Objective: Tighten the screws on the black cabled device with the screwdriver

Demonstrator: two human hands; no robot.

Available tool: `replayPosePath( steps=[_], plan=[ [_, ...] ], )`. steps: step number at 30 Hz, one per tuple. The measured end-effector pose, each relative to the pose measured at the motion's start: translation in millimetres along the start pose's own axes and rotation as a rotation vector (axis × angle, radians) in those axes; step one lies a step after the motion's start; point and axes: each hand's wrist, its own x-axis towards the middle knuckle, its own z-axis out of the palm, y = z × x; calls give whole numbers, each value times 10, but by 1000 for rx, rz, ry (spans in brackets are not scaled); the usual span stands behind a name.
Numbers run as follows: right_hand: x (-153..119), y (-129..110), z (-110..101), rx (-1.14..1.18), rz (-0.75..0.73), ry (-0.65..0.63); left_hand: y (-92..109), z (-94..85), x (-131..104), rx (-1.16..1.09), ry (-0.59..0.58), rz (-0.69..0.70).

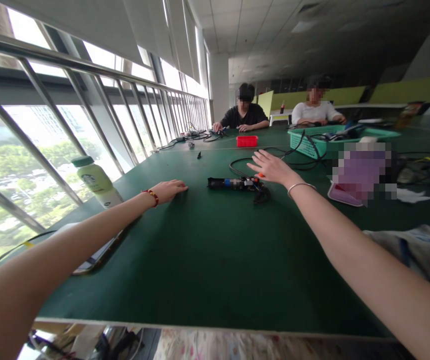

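A black flashlight-like tube (233, 184) with a blue band lies crosswise on the green table. Its right end carries metal and dark fittings, with a short dark loop hanging off it. My right hand (273, 167) hovers or rests just over that end, palm down, fingers spread. Beside its thumb shows a small orange piece (260, 175); whether it belongs to the tube I cannot tell. To the left of the tube, apart from it, my left hand (170, 191) lies on the tabletop with fingers stretched out, holding nothing.
A green-capped bottle (97, 182) and a phone (100, 257) are on the left by the railing. Farther back are a red basket (247, 141), black cables and a teal basket (307, 145). A purple item (361, 172) and cloth (413, 245) lie right. Two people sit across.
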Motion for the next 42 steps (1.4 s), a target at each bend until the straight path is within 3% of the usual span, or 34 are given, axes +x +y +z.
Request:
replayPosePath(
  steps=[5, 8, 12, 15, 17, 20, 27, 34, 42],
  plan=[
    [-14, 51, -21, 8, 32, 10, 93, 41, -37, 2, 64, -153],
    [-68, 64, -19, -4, 32, 16, 279, -7, -57, 37, 60, -198],
    [-173, 7, 42, 48, 28, 17, 793, -180, 0, -44, 117, -33],
    [-261, -71, 102, 64, 23, 11, 1237, -309, 170, -91, 166, 101],
    [-315, -122, 126, 46, 31, 13, 1463, -367, 327, -108, 178, 119],
    [-376, -182, 135, 21, 72, 23, 1645, -406, 549, -147, 212, 112],
    [-376, -322, 88, 195, 141, 69, 1633, -323, 760, -253, 290, 18],
    [-287, -525, -42, 254, 120, 92, 1587, -293, 744, -386, 348, -101],
    [-287, -562, -102, 256, 106, 85, 1586, -268, 723, -451, 406, -159]
  ],
)
